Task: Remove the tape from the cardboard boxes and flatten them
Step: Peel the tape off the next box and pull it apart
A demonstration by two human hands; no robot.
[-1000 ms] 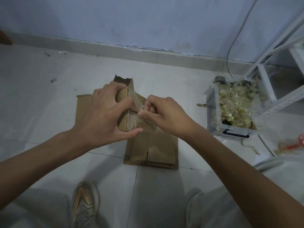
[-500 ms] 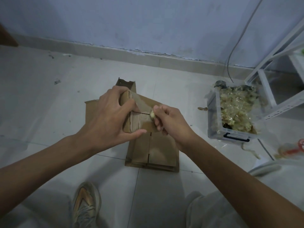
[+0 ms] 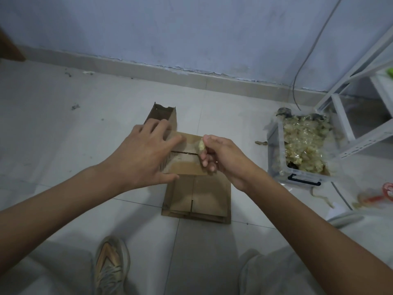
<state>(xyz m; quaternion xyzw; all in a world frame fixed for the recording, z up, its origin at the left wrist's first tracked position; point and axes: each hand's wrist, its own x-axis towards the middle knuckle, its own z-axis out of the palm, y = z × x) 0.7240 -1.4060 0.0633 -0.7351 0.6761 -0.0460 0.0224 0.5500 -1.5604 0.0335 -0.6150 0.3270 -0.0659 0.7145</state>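
Observation:
A small brown cardboard box [image 3: 187, 155] is held above flattened cardboard pieces [image 3: 200, 199] lying on the tiled floor. My left hand [image 3: 142, 156] grips the box's left side, fingers spread over its top and thumb under its near edge. My right hand [image 3: 219, 158] is at the box's right edge and pinches a crumpled wad of clear tape [image 3: 201, 145] between thumb and fingers. A seam line shows across the box's top face.
A clear plastic bin [image 3: 297, 177] full of crumpled used tape stands on the floor to the right, next to a white metal rack [image 3: 359, 116]. A cable hangs down the wall. My shoe [image 3: 110, 267] is near the bottom. A red-and-white item [image 3: 388, 191] lies far right.
My right hand has pulled the tape wad rightward across the box top to its right edge. My left hand's fingers have spread flatter over the box, which now lies more level.

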